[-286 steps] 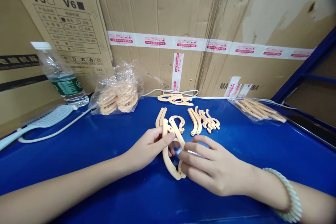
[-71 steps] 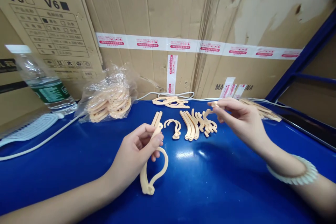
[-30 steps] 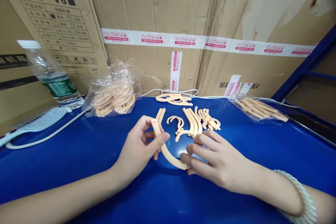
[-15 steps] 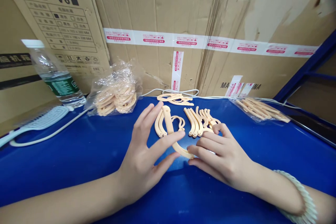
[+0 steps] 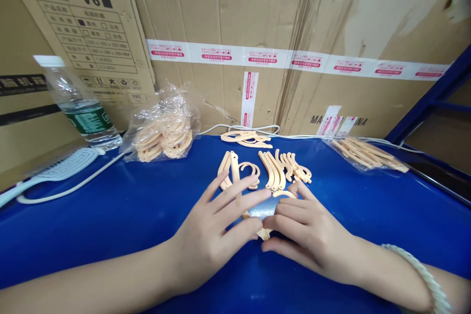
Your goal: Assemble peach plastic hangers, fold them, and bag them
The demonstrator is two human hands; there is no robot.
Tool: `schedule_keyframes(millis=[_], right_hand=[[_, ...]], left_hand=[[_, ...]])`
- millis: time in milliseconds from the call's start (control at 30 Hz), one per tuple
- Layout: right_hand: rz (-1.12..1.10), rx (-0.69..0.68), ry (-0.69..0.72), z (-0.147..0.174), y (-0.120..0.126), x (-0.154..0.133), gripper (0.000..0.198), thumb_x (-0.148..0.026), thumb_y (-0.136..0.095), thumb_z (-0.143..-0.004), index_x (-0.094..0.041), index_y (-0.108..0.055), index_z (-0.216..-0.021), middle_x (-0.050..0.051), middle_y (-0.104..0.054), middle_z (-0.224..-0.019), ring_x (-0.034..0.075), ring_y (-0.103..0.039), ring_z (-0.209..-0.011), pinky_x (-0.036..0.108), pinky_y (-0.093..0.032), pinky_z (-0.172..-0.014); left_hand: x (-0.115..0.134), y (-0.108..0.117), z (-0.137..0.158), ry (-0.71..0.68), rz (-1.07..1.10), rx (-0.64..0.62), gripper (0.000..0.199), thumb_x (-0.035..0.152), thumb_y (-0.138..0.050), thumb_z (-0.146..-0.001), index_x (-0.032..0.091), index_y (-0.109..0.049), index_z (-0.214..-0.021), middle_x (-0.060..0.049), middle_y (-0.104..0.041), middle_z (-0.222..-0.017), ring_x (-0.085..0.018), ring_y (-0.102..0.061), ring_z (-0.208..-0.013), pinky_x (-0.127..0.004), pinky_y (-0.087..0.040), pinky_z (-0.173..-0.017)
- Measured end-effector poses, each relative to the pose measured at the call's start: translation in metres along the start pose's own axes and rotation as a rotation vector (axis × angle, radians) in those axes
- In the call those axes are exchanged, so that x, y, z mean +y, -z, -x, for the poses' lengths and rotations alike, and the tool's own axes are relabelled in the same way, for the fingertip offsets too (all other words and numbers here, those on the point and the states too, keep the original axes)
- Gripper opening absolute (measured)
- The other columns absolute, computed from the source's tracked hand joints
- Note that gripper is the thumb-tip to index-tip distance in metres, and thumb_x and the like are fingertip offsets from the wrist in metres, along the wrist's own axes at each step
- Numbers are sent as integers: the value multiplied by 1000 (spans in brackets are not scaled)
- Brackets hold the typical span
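My right hand point(image 5: 312, 230) is closed, its thumb and index finger at the end of a curved pale wooden piece point(image 5: 264, 233). My left hand point(image 5: 213, 230) is spread out in front of that piece, thumb tip against its lower end and fingers stretched to the right. Much of the wooden piece is hidden behind the left fingers; its straight upper part point(image 5: 234, 164) shows above them. Just beyond the hands lie curved wooden strips point(image 5: 270, 171), ring-like wooden pieces point(image 5: 253, 171) and small wavy wooden pieces point(image 5: 290, 164). A short wooden arc point(image 5: 284, 194) lies near my right fingers.
On the blue tabletop point(image 5: 110, 221), a plastic bag of wooden pieces point(image 5: 165, 132) stands back left, beside a water bottle point(image 5: 84, 108) and a hairbrush point(image 5: 69, 164). Another bag of wooden sticks point(image 5: 368, 154) lies right. A white cable point(image 5: 294, 135) runs along the cardboard point(image 5: 221, 93).
My left hand has moved right and slightly down, bringing its thumb to the lower end of the wooden piece and covering more of it. That end has dropped slightly.
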State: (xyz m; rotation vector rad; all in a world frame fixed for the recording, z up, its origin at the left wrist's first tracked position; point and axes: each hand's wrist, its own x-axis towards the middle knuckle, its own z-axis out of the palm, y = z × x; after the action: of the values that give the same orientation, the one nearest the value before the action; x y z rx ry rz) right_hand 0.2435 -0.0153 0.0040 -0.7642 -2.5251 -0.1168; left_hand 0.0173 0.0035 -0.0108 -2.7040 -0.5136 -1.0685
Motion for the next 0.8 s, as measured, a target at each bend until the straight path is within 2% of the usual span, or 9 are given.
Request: schedule_keyframes(millis=[100,167,267,300,367,433,500,667,800], right_hand=[[-7,-10,5,1,-4,-1,37,-36,-38,-103,-17,-62,-82,0,-59,-69,14,-50,-64,32,-28,-75],[-7,1,26,1,-5,-2,37,-36,-40,-103,-17,-62,-80,0,-58,-67,14,-48,-62,32,-28,-76],[-7,3,55,1,-6,-3,34,-35,-43,-102,-16,-62,-81,0,-58,-66,14,-47,-62,33,-28,-76],[-10,0,59,1,-6,-4,33,-35,-44,-102,-16,-62,-82,0,-58,-66,14,-47,-62,33,-28,-75],[-29,-12,63,1,-5,-4,32,-36,-45,-101,-16,-62,-82,0,-59,-67,14,-48,-63,33,-28,-76],[-60,-27,65,1,-4,-5,33,-37,-46,-101,-16,-62,-82,0,-59,-67,14,-48,-63,33,-29,-77],[-95,-36,49,1,-4,-6,33,-38,-45,-101,-16,-62,-82,-1,-59,-66,13,-50,-63,33,-29,-79],[-234,-47,-27,1,-4,-8,28,-39,-51,-98,-18,-66,-88,-1,-63,-69,12,-56,-65,33,-31,-81],[-419,-30,-111,-2,-1,-2,22,-39,-66,-89,-17,-67,-84,-2,-63,-65,10,-53,-59,29,-36,-73]], left_hand=[[2,-1,-2,-7,19,-80,18,8,-52,-92,18,-66,-98,-6,-74,-108,-23,-64,-110,-53,-28,-116],[3,-2,-2,-19,-2,-142,23,6,-46,-92,17,-66,-94,-7,-74,-97,-21,-67,-95,-51,-31,-113],[2,-4,-2,-31,-12,-215,26,6,-40,-90,16,-64,-87,-6,-70,-82,-20,-63,-77,-49,-36,-107],[2,-4,-1,-33,-9,-227,25,6,-40,-88,16,-62,-84,-6,-67,-78,-20,-60,-71,-48,-40,-101],[2,-5,-1,-42,-2,-239,19,8,-42,-83,17,-58,-77,-4,-61,-70,-19,-53,-63,-41,-46,-81],[2,-4,-1,-52,10,-241,13,11,-45,-78,18,-54,-72,-3,-56,-65,-18,-46,-58,-34,-40,-60],[3,-3,-2,-56,29,-254,11,12,-46,-75,19,-51,-69,-3,-54,-63,-18,-42,-55,-33,-33,-53],[7,1,-3,-48,66,-264,13,11,-45,-75,19,-52,-68,-3,-55,-62,-17,-43,-55,-33,-33,-52],[3,2,-1,-132,-16,-210,23,11,-39,-85,20,-57,-72,-3,-60,-63,-17,-47,-55,-35,-37,-56]])
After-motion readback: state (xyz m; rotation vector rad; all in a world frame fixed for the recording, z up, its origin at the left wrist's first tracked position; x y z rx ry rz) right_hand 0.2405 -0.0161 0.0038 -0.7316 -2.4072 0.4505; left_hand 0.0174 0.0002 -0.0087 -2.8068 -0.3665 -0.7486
